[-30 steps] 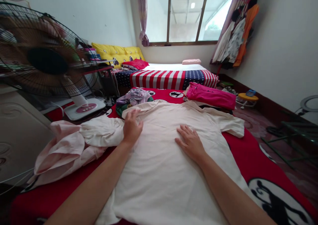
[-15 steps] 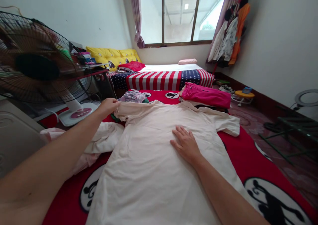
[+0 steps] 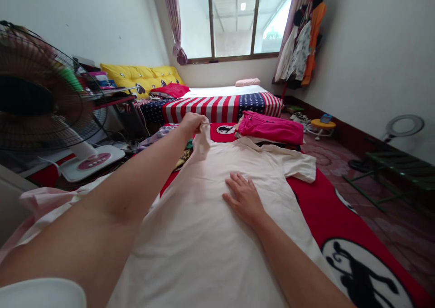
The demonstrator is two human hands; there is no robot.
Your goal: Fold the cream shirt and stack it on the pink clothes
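A cream short-sleeved T-shirt (image 3: 204, 217) lies spread over a red patterned blanket (image 3: 306, 208). My left hand (image 3: 194, 121) pinches the shirt's left sleeve and holds it raised above the shirt, so the left side lifts off the blanket. My right hand (image 3: 244, 197) rests flat on the middle of the shirt, fingers apart. The right sleeve (image 3: 301, 166) stays stretched out on the blanket. My left forearm covers part of the shirt's left edge.
Behind the shirt lies folded pink clothing (image 3: 270, 127). Crumpled clothes (image 3: 156, 138) sit at the left, near a standing fan (image 3: 91, 158). A bed with a striped cover (image 3: 204, 108) stands under the window. To the right are a yellow stool (image 3: 322, 124) and a green metal rack (image 3: 401, 167).
My left hand has moved right and upward with the sleeve, lifting the shirt's left side. My right hand stays flat on the shirt. The view has shifted slightly.
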